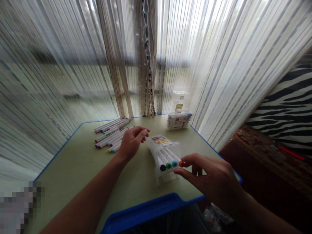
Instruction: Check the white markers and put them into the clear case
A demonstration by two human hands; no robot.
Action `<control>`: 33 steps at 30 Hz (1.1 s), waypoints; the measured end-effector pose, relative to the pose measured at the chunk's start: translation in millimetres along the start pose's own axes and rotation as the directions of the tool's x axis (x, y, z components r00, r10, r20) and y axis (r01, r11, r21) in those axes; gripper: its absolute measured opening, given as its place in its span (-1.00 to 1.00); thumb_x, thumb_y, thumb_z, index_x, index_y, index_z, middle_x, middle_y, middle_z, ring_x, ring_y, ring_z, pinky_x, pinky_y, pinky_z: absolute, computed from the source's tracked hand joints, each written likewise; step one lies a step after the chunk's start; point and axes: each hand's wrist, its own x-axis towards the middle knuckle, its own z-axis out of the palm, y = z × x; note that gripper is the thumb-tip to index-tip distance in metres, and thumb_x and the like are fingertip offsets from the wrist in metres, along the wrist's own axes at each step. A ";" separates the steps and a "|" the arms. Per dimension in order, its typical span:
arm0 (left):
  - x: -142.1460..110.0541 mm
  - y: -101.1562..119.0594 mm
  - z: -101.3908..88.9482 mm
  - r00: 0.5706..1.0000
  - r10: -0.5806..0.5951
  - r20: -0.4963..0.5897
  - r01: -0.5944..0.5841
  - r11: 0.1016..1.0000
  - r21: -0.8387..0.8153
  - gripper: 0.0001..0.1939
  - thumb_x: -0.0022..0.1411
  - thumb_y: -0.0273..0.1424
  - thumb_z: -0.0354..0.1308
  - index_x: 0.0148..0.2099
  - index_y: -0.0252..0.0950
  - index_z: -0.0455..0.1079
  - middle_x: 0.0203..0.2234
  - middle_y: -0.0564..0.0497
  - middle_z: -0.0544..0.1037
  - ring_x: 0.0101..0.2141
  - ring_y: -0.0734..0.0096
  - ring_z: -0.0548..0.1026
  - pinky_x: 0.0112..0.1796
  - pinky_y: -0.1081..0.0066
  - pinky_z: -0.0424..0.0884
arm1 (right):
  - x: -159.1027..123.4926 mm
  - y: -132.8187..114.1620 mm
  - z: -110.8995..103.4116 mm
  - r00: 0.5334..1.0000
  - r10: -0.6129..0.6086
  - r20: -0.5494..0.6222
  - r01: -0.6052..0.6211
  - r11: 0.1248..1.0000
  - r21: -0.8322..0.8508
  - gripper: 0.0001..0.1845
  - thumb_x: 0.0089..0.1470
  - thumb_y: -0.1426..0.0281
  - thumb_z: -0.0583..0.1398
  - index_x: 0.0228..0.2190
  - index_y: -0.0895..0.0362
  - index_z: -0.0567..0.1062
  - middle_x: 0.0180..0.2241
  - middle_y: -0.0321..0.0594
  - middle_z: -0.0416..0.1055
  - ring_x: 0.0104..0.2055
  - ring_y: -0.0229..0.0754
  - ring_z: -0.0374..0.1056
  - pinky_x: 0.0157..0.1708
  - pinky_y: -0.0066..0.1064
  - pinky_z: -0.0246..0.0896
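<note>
A clear plastic case lies on the table with its end facing me. Inside it is a row of white markers with black, green, teal and orange ends. My right hand has its thumb and forefinger at the orange end, closed around that marker. Left of the case, my left hand is curled with thumb and forefinger together, close to the case's far left corner. Whatever those fingertips may hold is too small to make out.
Several loose white markers with coloured ends lie behind and left of my left hand. At the back right stands another marker case. The table has a blue edge and a blue-rimmed recess at the front. String curtains hang behind.
</note>
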 end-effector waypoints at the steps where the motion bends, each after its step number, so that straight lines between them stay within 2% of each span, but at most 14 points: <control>1: 0.1 0.1 0.2 1.000 -0.002 -0.001 0.002 1.000 -0.001 -0.74 0.18 -0.26 0.20 -0.28 -0.37 0.57 -0.49 -0.02 0.58 -0.51 0.45 0.43 -0.45 0.43 0.36 | -0.3 -0.1 -0.2 1.000 0.003 0.004 -0.003 1.000 0.005 -0.68 0.22 0.17 0.28 -0.40 0.18 0.56 -0.58 -0.33 0.50 -0.66 -0.38 0.37 -0.58 -0.56 0.24; 14: 0.6 -1.9 0.0 1.000 -0.010 -0.007 0.010 1.000 0.012 -0.75 0.17 -0.27 0.21 -0.28 -0.37 0.58 -0.50 -0.03 0.58 -0.51 0.44 0.44 -0.45 0.43 0.36 | -8.4 1.9 -2.7 1.000 0.019 0.023 -0.021 0.998 0.064 -0.89 0.15 0.37 0.36 -0.31 0.15 0.56 -0.50 -0.36 0.55 -0.63 -0.38 0.41 -0.55 -0.57 0.32; 18: 0.6 -2.2 0.2 1.000 -0.013 -0.002 0.013 1.000 0.015 -0.74 0.17 -0.27 0.21 -0.27 -0.38 0.58 -0.50 -0.03 0.58 -0.51 0.44 0.44 -0.45 0.43 0.36 | -7.8 2.0 -3.1 1.000 -0.005 0.027 0.004 0.998 0.070 -0.98 0.20 0.45 0.30 -0.28 0.14 0.57 -0.46 -0.33 0.60 -0.58 -0.35 0.45 -0.42 -0.58 0.42; 26: 1.2 -1.0 0.6 1.000 -0.020 0.003 0.020 0.999 0.031 -0.74 0.17 -0.28 0.21 -0.26 -0.38 0.58 -0.50 -0.03 0.58 -0.51 0.44 0.44 -0.45 0.43 0.36 | -6.6 4.4 -0.4 0.998 -0.058 0.035 0.057 0.997 0.042 -0.89 0.20 0.47 0.29 -0.20 0.17 0.59 -0.38 -0.24 0.65 -0.50 -0.27 0.54 -0.32 -0.51 0.51; 30: 0.6 -0.6 0.8 1.000 -0.018 -0.004 0.018 0.999 0.036 -0.75 0.17 -0.27 0.20 -0.28 -0.37 0.58 -0.50 -0.03 0.58 -0.51 0.44 0.44 -0.46 0.43 0.36 | -7.3 2.6 -6.1 0.999 -0.052 0.004 0.052 0.998 0.020 -0.83 0.20 0.47 0.27 -0.15 0.13 0.59 -0.40 -0.25 0.65 -0.57 -0.29 0.49 -0.42 -0.49 0.49; 33: 1.1 -0.4 0.1 1.000 -0.005 -0.012 0.005 0.999 0.044 -0.75 0.17 -0.27 0.20 -0.29 -0.36 0.57 -0.50 -0.03 0.58 -0.52 0.44 0.44 -0.46 0.44 0.36 | -2.7 4.5 -15.3 1.000 0.008 -0.031 -0.007 1.000 0.024 -0.86 0.19 0.43 0.27 -0.19 0.09 0.60 -0.49 -0.30 0.61 -0.61 -0.30 0.46 -0.53 -0.52 0.43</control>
